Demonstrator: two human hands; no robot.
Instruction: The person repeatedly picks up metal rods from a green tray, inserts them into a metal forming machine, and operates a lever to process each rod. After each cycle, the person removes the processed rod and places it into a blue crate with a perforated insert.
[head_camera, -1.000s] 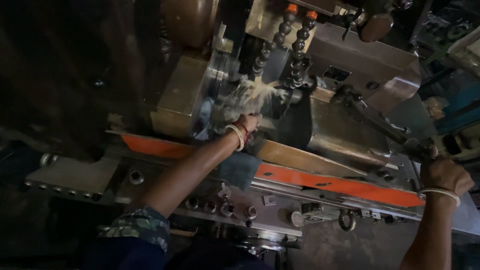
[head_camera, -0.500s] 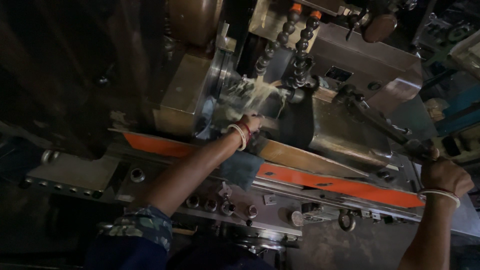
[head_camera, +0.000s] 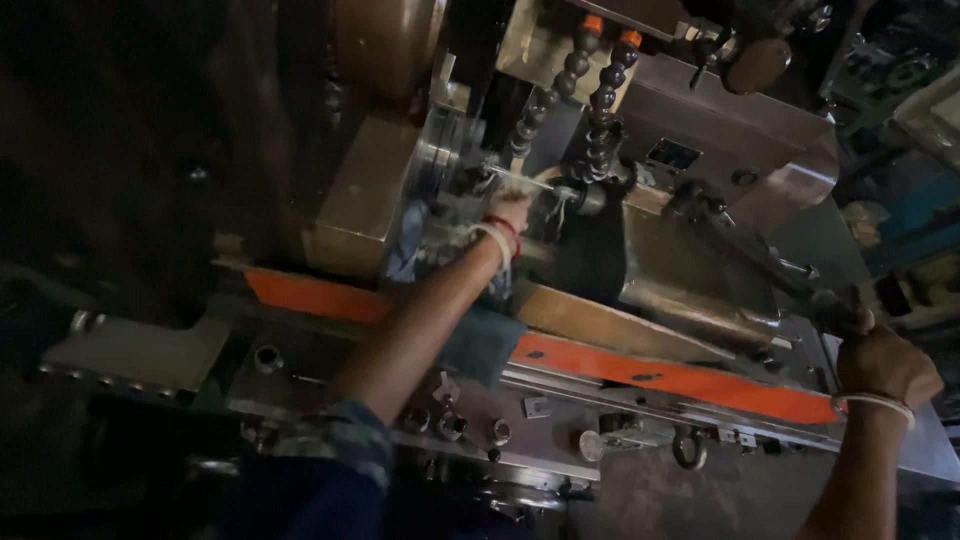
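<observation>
Here the left hand (head_camera: 515, 205) pinches a thin shiny rod (head_camera: 520, 180); right hand (head_camera: 885, 360) grips a dark lever (head_camera: 760, 265).

The machine housing (head_camera: 720, 130) is bare grey metal, smooth and dully gleaming where the light catches it, while the long strip (head_camera: 650, 375) along its front is painted a flat orange. Two coolant hoses (head_camera: 590, 90) look like segmented black plastic with orange tips, slightly glossy. A soft, crumpled blue-grey cloth (head_camera: 480, 335) hangs under the left hand (head_camera: 512, 208), and the right hand (head_camera: 885, 362) grips a dark, matt lever (head_camera: 780, 275).
</observation>
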